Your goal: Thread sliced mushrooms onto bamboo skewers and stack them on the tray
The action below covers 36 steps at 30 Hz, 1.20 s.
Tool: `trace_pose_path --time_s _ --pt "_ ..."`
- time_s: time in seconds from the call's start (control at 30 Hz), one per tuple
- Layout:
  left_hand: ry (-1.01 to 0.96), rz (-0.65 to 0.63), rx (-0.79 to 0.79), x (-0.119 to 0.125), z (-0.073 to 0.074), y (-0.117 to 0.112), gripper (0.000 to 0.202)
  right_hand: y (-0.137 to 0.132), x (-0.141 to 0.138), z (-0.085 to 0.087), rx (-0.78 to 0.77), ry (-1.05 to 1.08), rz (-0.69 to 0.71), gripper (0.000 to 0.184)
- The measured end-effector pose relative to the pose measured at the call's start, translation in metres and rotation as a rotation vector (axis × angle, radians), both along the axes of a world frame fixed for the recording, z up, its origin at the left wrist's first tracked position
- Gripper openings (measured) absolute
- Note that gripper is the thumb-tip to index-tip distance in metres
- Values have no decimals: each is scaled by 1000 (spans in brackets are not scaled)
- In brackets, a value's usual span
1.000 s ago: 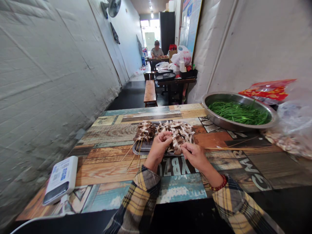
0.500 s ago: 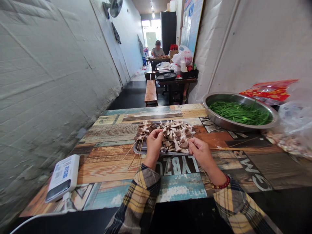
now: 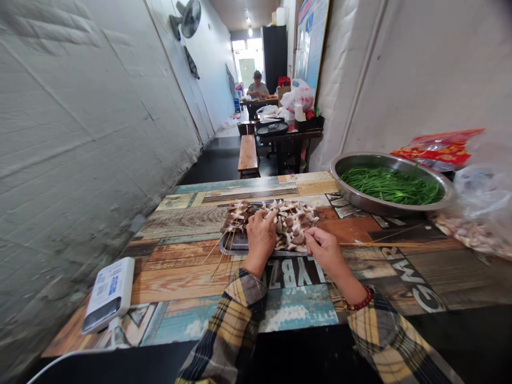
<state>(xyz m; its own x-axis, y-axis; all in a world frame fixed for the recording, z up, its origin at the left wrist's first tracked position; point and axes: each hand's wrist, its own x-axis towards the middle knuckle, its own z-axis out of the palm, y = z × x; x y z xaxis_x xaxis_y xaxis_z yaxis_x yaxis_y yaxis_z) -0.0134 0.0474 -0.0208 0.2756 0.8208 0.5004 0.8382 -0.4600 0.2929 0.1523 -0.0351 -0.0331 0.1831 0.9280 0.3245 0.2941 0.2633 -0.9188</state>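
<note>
Grey-brown oyster mushroom pieces (image 3: 294,221) are heaped on a shallow metal tray (image 3: 236,249) on the table. My left hand (image 3: 262,237) lies over the middle of the heap, back upward, its fingers reaching among the pieces; their tips are partly hidden. At the tray's right front corner my right hand (image 3: 323,246) is closed in a pinch. Thin stick ends show under its wrist, in line with a bamboo skewer in that grip, mostly covered by the hand. Skewered mushrooms (image 3: 235,213) rest at the tray's left end, their bare sticks (image 3: 220,261) jutting over the rim toward me.
A steel basin (image 3: 340,184) of green chives (image 3: 390,184) stands at the right, beside plastic bags (image 3: 484,186). Loose skewers (image 3: 384,244) lie right of my hand. A white device (image 3: 110,293) with a cable sits at left front. Beyond are a bench (image 3: 248,152) and a seated person (image 3: 258,88).
My left hand has gone from a pinch near the tray's middle to lying flatter over the mushrooms. My right hand stays pinched at the right corner. The view has shifted slightly.
</note>
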Motion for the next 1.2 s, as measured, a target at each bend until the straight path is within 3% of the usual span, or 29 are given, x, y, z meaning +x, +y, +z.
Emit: trace_pose_path --time_s 0.17,0.3,0.43,0.6,0.7,0.87,1.2 --pt "53 -52 54 8 1 2 25 0 -4 2 -1 -7 18 27" --pt "-88 -44 60 2 4 4 10 0 -4 4 7 -5 21 25" --pt "-423 -96 -38 -4 1 6 4 0 -3 4 5 8 28 24" --pt "-987 -202 -410 1 0 2 14 0 -3 3 4 -43 55 25" --pt "-1149 -249 -521 3 7 -3 20 -1 -3 2 8 -109 71 25" --pt "-1191 -255 -523 2 13 -5 20 -3 -3 2 -6 -185 104 25" --pt "-1173 -216 -507 5 10 -5 19 -5 -6 7 -41 -231 117 24"
